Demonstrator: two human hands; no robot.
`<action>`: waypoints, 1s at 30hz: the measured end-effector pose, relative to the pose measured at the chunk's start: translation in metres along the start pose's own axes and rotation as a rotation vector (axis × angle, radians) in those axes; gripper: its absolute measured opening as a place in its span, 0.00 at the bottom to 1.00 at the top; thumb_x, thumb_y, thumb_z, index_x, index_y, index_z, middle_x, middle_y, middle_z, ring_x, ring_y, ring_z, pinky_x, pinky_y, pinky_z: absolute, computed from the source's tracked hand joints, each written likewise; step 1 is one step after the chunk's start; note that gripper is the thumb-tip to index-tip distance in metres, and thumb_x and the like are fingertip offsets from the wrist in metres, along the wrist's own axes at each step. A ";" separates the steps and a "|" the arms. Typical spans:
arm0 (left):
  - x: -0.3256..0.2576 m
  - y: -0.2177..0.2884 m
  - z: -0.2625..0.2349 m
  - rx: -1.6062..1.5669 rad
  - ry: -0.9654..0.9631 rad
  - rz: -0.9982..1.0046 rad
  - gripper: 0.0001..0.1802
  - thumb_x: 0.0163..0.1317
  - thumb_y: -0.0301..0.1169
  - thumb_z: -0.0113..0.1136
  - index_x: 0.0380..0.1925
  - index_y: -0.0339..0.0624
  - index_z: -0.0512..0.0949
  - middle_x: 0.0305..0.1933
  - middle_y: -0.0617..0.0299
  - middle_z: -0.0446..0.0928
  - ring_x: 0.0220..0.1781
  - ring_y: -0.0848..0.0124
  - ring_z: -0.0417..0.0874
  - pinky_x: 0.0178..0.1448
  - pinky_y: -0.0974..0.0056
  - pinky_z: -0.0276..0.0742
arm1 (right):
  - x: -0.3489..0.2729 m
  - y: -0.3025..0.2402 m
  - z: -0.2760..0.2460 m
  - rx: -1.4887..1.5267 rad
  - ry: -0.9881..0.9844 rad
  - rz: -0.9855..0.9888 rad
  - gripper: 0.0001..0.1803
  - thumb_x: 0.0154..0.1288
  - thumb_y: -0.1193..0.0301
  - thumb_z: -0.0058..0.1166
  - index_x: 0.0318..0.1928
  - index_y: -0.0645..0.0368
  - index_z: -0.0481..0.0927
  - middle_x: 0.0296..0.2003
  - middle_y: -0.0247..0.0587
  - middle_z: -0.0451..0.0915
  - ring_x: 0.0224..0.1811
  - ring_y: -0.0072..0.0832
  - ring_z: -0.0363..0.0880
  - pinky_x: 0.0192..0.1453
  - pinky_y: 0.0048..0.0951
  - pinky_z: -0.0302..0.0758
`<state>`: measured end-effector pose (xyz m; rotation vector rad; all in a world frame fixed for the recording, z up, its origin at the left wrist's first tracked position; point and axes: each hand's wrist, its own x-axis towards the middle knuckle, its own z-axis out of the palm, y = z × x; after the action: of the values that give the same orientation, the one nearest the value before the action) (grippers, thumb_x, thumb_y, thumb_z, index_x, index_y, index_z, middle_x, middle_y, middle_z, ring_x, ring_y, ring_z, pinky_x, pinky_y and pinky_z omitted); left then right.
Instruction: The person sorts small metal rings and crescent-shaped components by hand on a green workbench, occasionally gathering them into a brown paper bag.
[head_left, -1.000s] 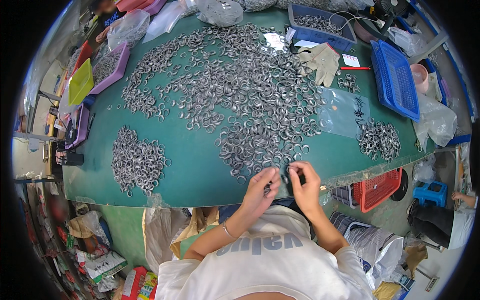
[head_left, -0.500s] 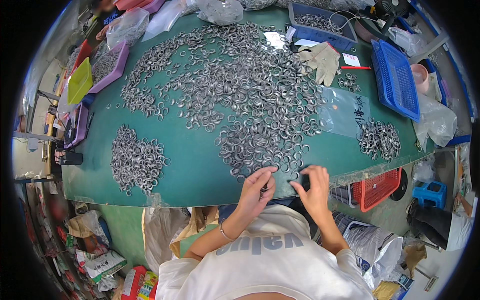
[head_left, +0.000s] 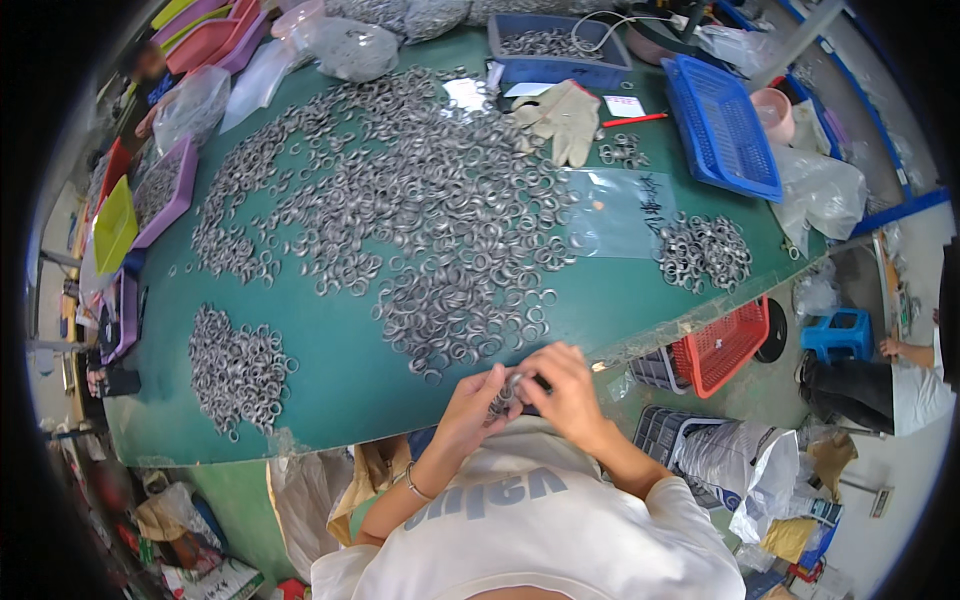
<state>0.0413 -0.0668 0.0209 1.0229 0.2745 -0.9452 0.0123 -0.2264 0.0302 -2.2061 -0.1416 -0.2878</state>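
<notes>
We count four ring heaps on the worktop, at eleven, one, three and eight o'clock; one red pen at one; one blue stool at three.

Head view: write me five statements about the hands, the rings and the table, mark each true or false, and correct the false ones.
1. The left hand holds grey rings, with the fingers of the right hand at them. True.
2. A red pen lies to the right of the glove. True.
3. The right hand wears the glove. False: the right hand is bare, and the glove lies on the green table.
4. The green table bears just one pile. False: smaller piles flank the large pile.
5. The red pen sticks upright. False: it lies flat.
</notes>
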 end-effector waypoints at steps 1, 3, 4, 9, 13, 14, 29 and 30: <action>0.001 0.000 0.001 0.052 0.002 -0.003 0.22 0.71 0.44 0.44 0.43 0.34 0.76 0.31 0.62 0.76 0.22 0.79 0.70 0.15 0.78 0.55 | 0.001 -0.001 -0.002 0.050 -0.099 -0.018 0.08 0.49 0.81 0.57 0.33 0.60 0.78 0.28 0.39 0.76 0.35 0.36 0.73 0.39 0.35 0.68; 0.001 0.000 -0.004 0.050 -0.031 -0.015 0.21 0.71 0.42 0.46 0.40 0.34 0.77 0.30 0.62 0.76 0.22 0.78 0.70 0.15 0.77 0.54 | 0.005 0.004 -0.008 0.242 -0.105 0.052 0.09 0.51 0.81 0.57 0.35 0.61 0.79 0.29 0.41 0.77 0.36 0.37 0.74 0.41 0.35 0.70; 0.002 -0.002 -0.011 -0.005 -0.065 -0.024 0.19 0.70 0.41 0.47 0.39 0.34 0.77 0.29 0.62 0.76 0.22 0.78 0.71 0.14 0.77 0.54 | 0.006 0.006 -0.011 0.342 -0.109 0.083 0.09 0.51 0.82 0.57 0.36 0.62 0.79 0.30 0.41 0.78 0.36 0.37 0.74 0.42 0.34 0.70; 0.002 -0.003 -0.019 -0.189 -0.129 -0.007 0.12 0.66 0.32 0.52 0.42 0.34 0.79 0.30 0.60 0.78 0.22 0.78 0.72 0.18 0.77 0.58 | 0.020 0.021 0.000 -0.271 0.149 0.017 0.11 0.51 0.74 0.61 0.37 0.60 0.80 0.35 0.40 0.75 0.40 0.38 0.70 0.43 0.37 0.65; -0.003 0.003 -0.006 -0.226 0.010 -0.018 0.12 0.63 0.28 0.55 0.46 0.35 0.78 0.37 0.59 0.80 0.29 0.75 0.77 0.21 0.78 0.61 | 0.022 0.031 0.014 -0.328 0.158 0.008 0.09 0.51 0.73 0.61 0.34 0.59 0.78 0.35 0.40 0.74 0.39 0.39 0.69 0.42 0.37 0.62; -0.004 0.004 -0.006 -0.237 0.023 -0.022 0.13 0.63 0.27 0.56 0.47 0.36 0.77 0.39 0.58 0.80 0.31 0.75 0.78 0.22 0.78 0.62 | 0.022 0.034 0.012 -0.323 0.169 0.010 0.08 0.51 0.73 0.60 0.33 0.58 0.78 0.35 0.40 0.74 0.39 0.39 0.69 0.41 0.37 0.62; -0.001 -0.001 -0.002 -0.169 0.011 0.064 0.15 0.66 0.35 0.56 0.46 0.35 0.77 0.28 0.68 0.72 0.26 0.83 0.69 0.21 0.80 0.56 | 0.013 0.020 0.006 -0.173 0.233 -0.056 0.11 0.48 0.77 0.60 0.35 0.58 0.77 0.35 0.39 0.77 0.39 0.37 0.73 0.45 0.38 0.63; 0.000 -0.001 0.000 -0.140 0.046 0.064 0.15 0.66 0.35 0.56 0.47 0.36 0.77 0.28 0.68 0.73 0.26 0.83 0.69 0.21 0.80 0.56 | 0.010 0.016 0.004 -0.102 0.248 -0.083 0.11 0.48 0.78 0.60 0.35 0.58 0.77 0.34 0.38 0.78 0.38 0.36 0.74 0.44 0.37 0.63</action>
<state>0.0403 -0.0672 0.0203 0.9204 0.3397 -0.8338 0.0255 -0.2329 0.0186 -2.2468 -0.0837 -0.6240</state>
